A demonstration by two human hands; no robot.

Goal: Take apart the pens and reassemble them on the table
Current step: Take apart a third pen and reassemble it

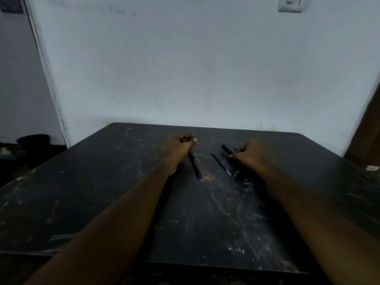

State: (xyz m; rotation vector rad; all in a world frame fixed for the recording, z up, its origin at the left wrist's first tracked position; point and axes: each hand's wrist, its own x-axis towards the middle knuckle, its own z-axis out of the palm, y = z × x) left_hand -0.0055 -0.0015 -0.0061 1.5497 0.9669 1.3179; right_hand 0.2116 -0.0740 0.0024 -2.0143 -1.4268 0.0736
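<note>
Dark, scratched counter set against a pale wall. At its far centre the left hand has its grip curled tight round the upper end of a black pen. The pen slants back toward the person, blue tip lowest, at or just above the surface; cannot tell which. Just right of it a thin blue refill lies loose on the counter, apart from both hands. The right hand has its grip pinched on a short black pen piece pointing left. A small white object sits at the counter's right edge.
</note>
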